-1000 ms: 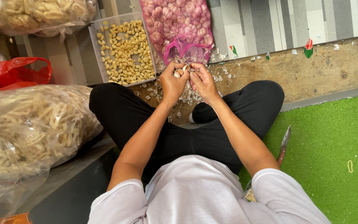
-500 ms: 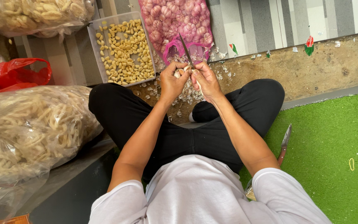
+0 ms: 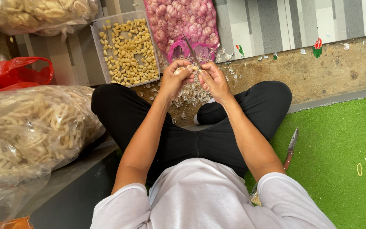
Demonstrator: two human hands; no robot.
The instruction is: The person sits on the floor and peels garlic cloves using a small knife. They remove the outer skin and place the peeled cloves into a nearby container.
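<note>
The left hand [image 3: 175, 78] pinched a garlic clove [image 3: 182, 69] between thumb and fingertips, and the right hand [image 3: 214, 79] gripped a knife [image 3: 190, 47] right beside it, so the 2 hands met above the lap. The blade's long axis ran up and slightly left, its tip pointing away from the person toward the pink mesh bag [image 3: 183, 25] of garlic. The clove sat at the blade's base, too small to tell which way it pointed. Peels [image 3: 189, 94] lay on the floor under the hands. A tray [image 3: 96, 32] of peeled cloves stood left of the bag. Another knife [image 3: 291, 146] lay on the green mat [image 3: 339, 144] by the right knee, tip pointing away.
</note>
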